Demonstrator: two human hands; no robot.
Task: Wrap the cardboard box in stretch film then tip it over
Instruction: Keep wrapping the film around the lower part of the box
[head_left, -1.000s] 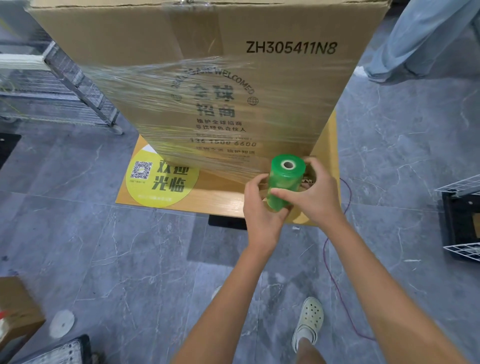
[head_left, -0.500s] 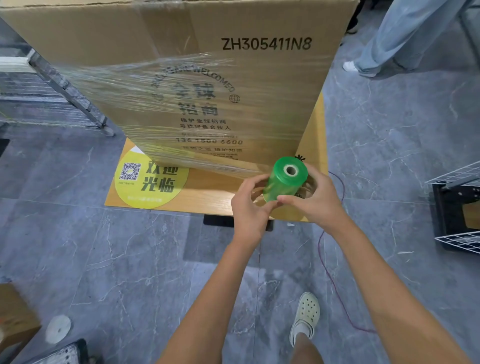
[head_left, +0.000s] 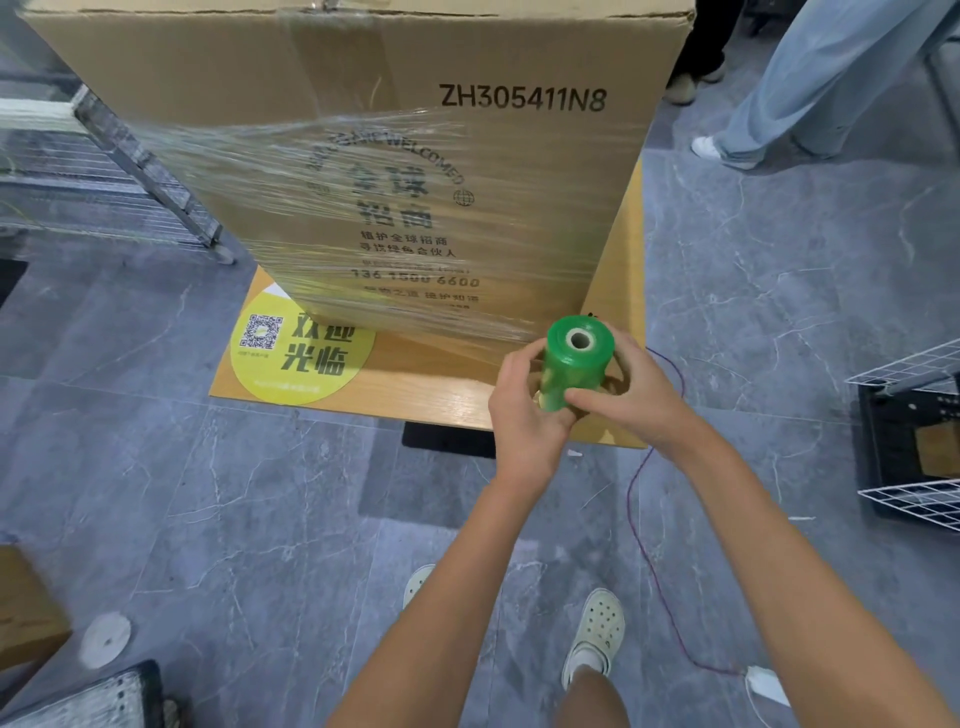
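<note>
Single head-worn wide-angle view, facing forward-down; left hand, right hand close at centre; cardboard box just beyond.

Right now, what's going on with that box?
A person grips a green roll in both hands, left hand and right hand, at the lower right corner of the box. Film runs from the roll across the box's front face; the top band with the printed code is bare. The box stands upright on a wooden board, not yet tipped.
</note>
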